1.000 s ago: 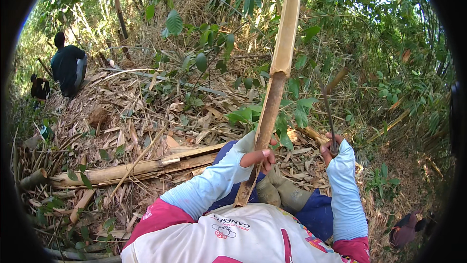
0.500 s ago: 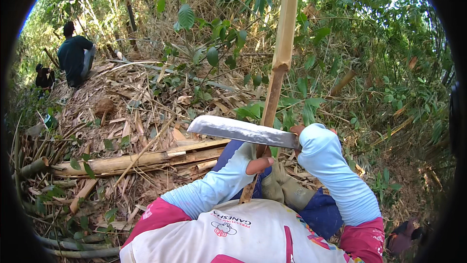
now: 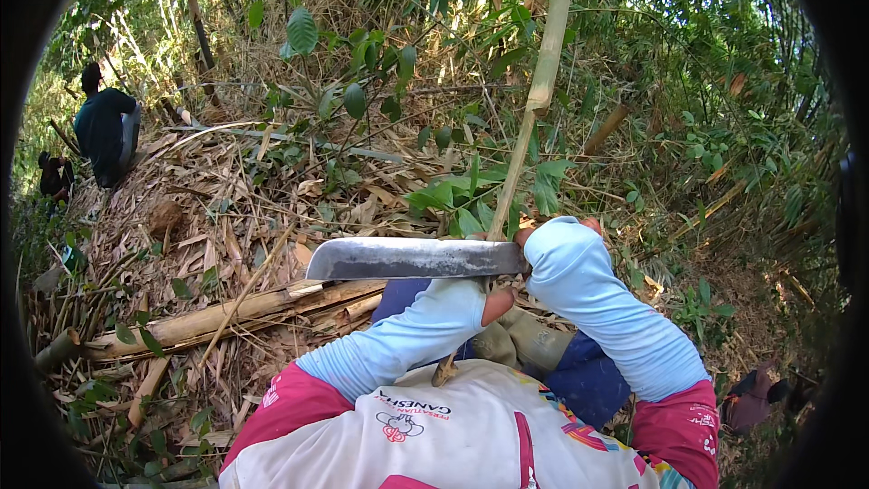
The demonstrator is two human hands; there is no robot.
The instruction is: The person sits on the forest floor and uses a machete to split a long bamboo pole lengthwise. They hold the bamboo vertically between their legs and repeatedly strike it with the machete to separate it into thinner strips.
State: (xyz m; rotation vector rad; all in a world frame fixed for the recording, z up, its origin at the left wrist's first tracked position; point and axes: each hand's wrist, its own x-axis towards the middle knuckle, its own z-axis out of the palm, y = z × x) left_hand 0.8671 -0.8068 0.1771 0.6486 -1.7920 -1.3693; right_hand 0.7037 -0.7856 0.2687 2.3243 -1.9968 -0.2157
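My right hand is closed on the handle of a machete; the wrist hides most of the grip. Its broad grey blade points left and lies almost level across a long split bamboo strip. Below the blade, my left hand is wrapped round the strip, its thumb showing. The strip leans slightly right, with its lower end close to my shirt and its top rising well above both hands. Light blue sleeves cover both forearms. Whether the blade's edge touches the strip cannot be made out.
Split bamboo poles lie on the leaf-strewn slope at left. A cut bamboo stump stands beside them. Green leafy shoots grow just ahead. A person in dark clothes sits farther up, with another person behind.
The machete has moved left and down along the strip, its blade now more level. The strip tilts further right and shows a narrower side. My whole view has shifted a little rightward.
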